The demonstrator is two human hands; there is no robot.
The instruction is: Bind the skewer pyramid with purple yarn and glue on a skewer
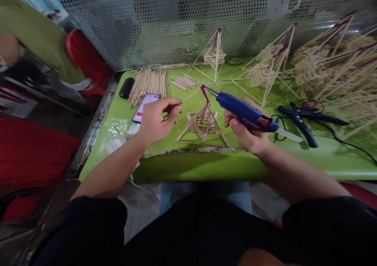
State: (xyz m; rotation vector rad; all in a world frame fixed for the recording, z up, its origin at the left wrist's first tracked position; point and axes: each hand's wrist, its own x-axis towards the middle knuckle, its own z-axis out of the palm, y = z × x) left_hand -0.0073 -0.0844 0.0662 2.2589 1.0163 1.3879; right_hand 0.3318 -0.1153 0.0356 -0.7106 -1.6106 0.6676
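Observation:
My left hand [160,118] pinches one end of a thin wooden stick [191,97], whose far end reaches the purple thread [204,91] above a stick frame [203,126]. Wrapped in my right hand [246,132] is a blue glue gun [241,109], a pale glue stick [288,134] poking out of its back. Its metal nozzle [212,92] points left, close to the purple thread; whether they touch I cannot tell. The frame has a triangular base and a stacked star-like middle, and stands near the table's front edge.
On the green table [176,167] lie a bundle of sticks [150,85], shorter sticks [184,82], a phone [146,105], a black mouse [127,87] and dark pliers [300,118]. Several stick frames [268,67] stand behind and right, before a perforated metal panel [165,26]. A person [38,42] sits left.

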